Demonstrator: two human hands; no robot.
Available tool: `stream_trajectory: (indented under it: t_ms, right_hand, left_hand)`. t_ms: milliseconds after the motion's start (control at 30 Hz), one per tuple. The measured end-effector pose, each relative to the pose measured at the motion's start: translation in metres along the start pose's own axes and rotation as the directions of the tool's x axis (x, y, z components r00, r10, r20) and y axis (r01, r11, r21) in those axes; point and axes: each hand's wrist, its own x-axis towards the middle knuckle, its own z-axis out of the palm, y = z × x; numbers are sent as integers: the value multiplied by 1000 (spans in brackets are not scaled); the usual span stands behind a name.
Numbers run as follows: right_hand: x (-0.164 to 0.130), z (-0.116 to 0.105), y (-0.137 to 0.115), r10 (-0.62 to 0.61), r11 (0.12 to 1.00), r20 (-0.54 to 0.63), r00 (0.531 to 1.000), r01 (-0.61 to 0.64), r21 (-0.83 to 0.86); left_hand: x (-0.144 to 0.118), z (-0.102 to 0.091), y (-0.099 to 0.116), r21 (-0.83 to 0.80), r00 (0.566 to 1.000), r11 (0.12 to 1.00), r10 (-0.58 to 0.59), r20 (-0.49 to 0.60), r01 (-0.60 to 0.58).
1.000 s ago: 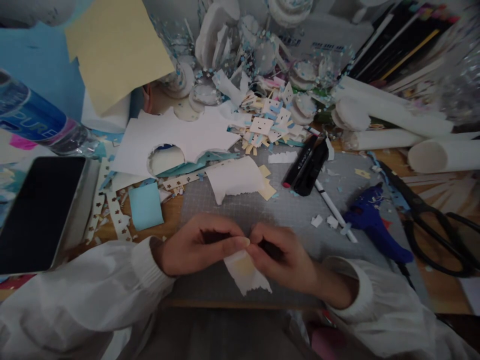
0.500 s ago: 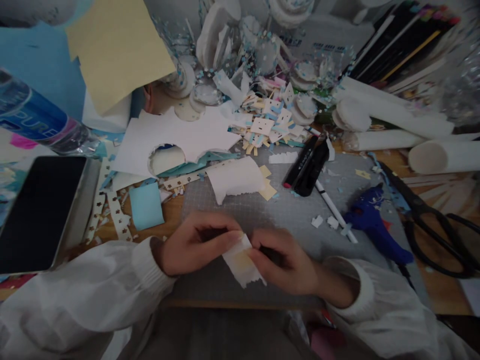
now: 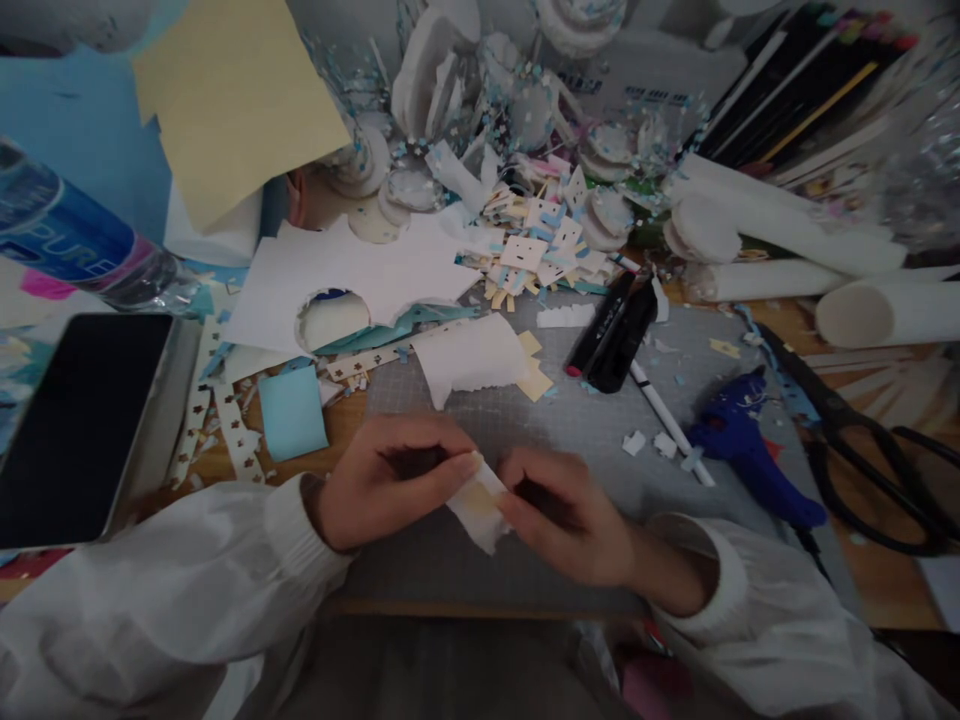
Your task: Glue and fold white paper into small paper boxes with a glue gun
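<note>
Cutting mat lying at centre of the surface, near edge toward the viewer. Paper scrap over the near part of the mat, between left hand and right hand, both touching it. Tablet at far left; bottle lying on its side behind it. Marker on the far part of the mat, pen just right of it. Glue gun right of the pen, on the mat's right edge. Scissors further right, off the mat. Paper rolls behind scissors. Heap of cut pieces beyond the mat's far edge.
</note>
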Motion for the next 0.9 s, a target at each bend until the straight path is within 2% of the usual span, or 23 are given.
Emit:
stream_trajectory:
  t_ms: [167, 267, 333, 467, 600, 900]
  right_hand:
    - [-1, -1, -2, -48, 999, -176, 983, 51, 13]
    - [0, -3, -1, -71, 995, -239, 968, 86, 51]
    - [0, -3, 0, -81, 993, -243, 967, 98, 59]
    - [-1, -2, 0, -35, 997, -180, 983, 46, 60]
    - [-2, -1, -2, -15, 997, -176, 984, 29, 73]
    - [0, -5, -2, 26, 997, -186, 982, -11, 80]
  left_hand:
    - [-1, -1, -1, -72, 1000, 997, 27, 8, -27]
    - [-2, 0, -3, -65, 999, 998, 20, 37, -17]
    - [-2, 0, -4, -56, 998, 998, 11, 57, -7]
    - [-1, 1, -4, -34, 995, 999, -6, 99, 9]
    - [-1, 1, -4, 16, 997, 1000, -7, 72, 6]
    - [-4, 1, -3, -9, 999, 999, -39, 38, 40]
